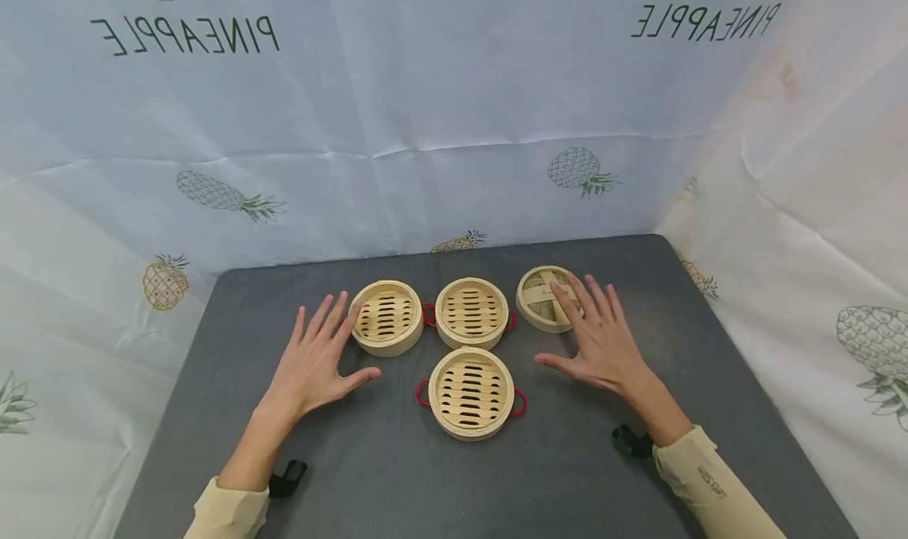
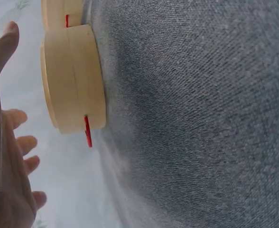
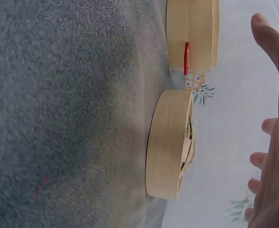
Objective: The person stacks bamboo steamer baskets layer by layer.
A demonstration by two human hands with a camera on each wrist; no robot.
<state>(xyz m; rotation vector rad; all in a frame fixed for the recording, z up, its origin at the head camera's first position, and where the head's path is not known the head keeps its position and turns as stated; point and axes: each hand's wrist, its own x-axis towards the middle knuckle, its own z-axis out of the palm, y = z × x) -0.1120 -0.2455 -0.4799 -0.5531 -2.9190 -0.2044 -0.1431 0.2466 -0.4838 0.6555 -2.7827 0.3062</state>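
Three round bamboo steamer baskets with slatted bottoms stand on the dark table: a left basket (image 1: 386, 318), a middle basket (image 1: 471, 312) and a front basket (image 1: 471, 394). Red loop handles show at their sides. A woven bamboo lid (image 1: 541, 302) lies at the back right. My left hand (image 1: 319, 358) hovers with fingers spread, its fingertips overlapping the left basket's edge in the head view. Over by the lid, my right hand (image 1: 599, 338) is spread too, fingertips overlapping the lid's right side. In the right wrist view the lid (image 3: 168, 145) stands apart from the fingers. Neither hand holds anything.
A grey cloth-covered table (image 1: 397, 476) carries everything. White curtains with pineapple prints (image 1: 454, 113) hang behind it and along both sides. Dark straps, the left one (image 1: 287, 480) and the right one (image 1: 631, 442), sit at the wrists.
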